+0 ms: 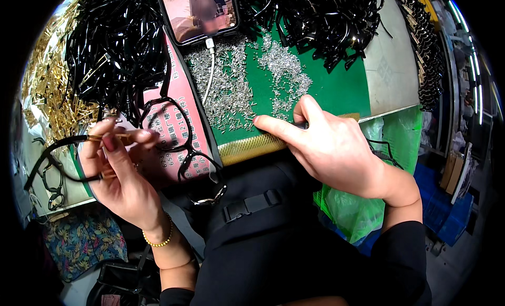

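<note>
Left hand (122, 177), at nine o'clock of the view: grasping temples (79, 138), black with gold-coloured ends, between thumb and fingers; black ends extend toward nine. Right hand (339, 153), at three o'clock: fingers bent, one digit pointing toward nine beside the pins (226, 93); underside hidden, so whether it grips anything cannot be determined. Pins lie loose on the green mat (336, 90), from eleven to one o'clock, inside the yellow edging (250, 149). A black frame (188, 143) lies between the hands, overhanging the table edge. Phone (202, 16) at eleven; black piles at ten (118, 48) and one (326, 22).
</note>
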Demonstrator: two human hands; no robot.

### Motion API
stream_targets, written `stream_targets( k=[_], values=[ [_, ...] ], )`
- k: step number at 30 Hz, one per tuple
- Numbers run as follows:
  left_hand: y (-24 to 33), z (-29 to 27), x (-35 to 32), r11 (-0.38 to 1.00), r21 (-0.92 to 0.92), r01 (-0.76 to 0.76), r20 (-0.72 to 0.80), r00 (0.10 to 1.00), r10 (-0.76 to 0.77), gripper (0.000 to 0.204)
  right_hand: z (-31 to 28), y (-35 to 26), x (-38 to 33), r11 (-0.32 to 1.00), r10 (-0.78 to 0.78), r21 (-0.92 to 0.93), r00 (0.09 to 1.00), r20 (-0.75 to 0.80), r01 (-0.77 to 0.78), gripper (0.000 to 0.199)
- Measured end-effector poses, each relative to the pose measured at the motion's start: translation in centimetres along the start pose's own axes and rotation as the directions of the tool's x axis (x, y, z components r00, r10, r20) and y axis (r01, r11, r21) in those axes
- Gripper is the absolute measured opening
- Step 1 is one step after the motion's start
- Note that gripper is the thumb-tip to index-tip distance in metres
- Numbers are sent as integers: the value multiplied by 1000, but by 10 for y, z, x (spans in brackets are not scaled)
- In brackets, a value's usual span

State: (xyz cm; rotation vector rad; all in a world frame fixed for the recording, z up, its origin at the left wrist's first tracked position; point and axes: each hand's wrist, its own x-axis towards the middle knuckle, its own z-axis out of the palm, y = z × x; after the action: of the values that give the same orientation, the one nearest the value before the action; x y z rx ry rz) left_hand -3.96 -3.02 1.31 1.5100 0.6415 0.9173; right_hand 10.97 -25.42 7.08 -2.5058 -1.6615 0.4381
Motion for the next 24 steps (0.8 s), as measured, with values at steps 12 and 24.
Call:
stream_targets(
  k=[12,24],
  values=[
    [17,-5,0,931,195,310,414,834,-365,17,-14,-5,5,995,-35,99,991,130,22,67],
    [14,-4,-3,934,131,333,456,816,-355,12,1,-25,34,965,-227,154,970,85,212,65]
  ],
)
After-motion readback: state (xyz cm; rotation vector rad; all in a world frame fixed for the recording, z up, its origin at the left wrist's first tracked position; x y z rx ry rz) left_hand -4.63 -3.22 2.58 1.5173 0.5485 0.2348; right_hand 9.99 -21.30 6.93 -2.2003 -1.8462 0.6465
